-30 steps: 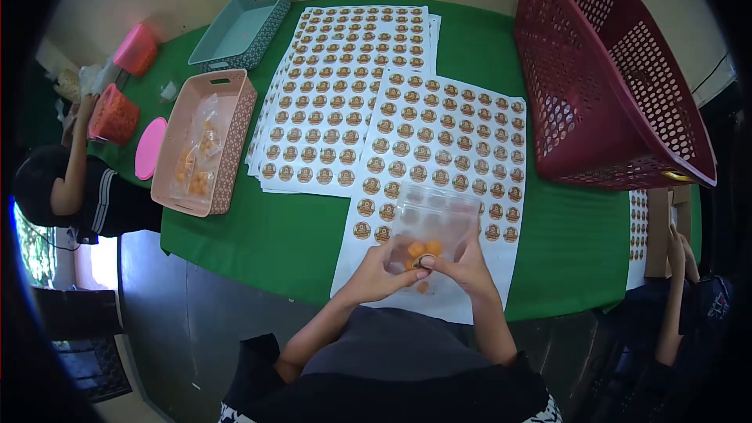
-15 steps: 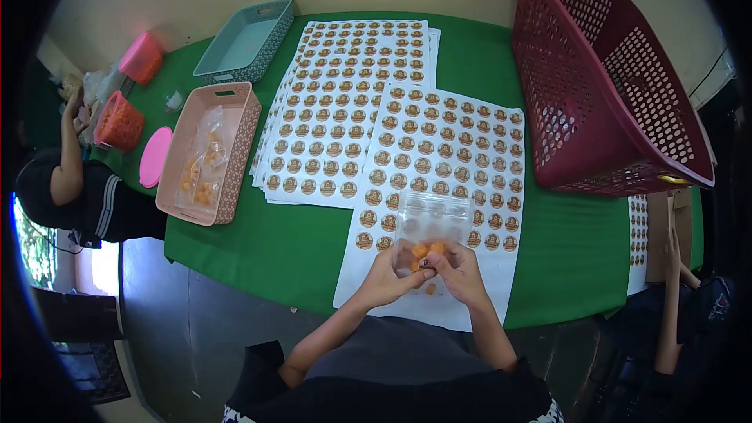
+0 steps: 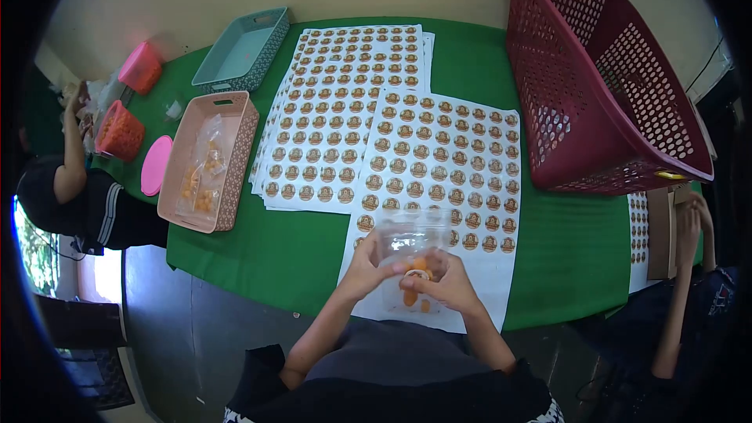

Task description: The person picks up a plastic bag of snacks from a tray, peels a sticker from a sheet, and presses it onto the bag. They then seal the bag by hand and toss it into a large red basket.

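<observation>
A clear zip-top plastic bag (image 3: 415,236) with orange snack pieces inside is between my hands, over the sheet of round stickers (image 3: 450,141). My left hand (image 3: 366,270) grips the bag's left side, its thumb lying across the front. My right hand (image 3: 448,286) holds the right side, with the thumb at a round sticker (image 3: 419,275) on the bag's front. Part of that sticker is hidden by the thumb. Orange pieces show above and below the thumbs.
More sticker sheets (image 3: 325,110) lie to the left. A pink basket (image 3: 244,164) holds filled bags; a teal basket (image 3: 266,55) stands behind it. A large maroon basket (image 3: 580,110) stands right. Co-workers are at left (image 3: 70,180) and right (image 3: 681,298).
Both hands and the bag have shifted slightly left. The thumbs have moved apart, and the sticker on the bag shows more. The right co-worker's hands have moved.
</observation>
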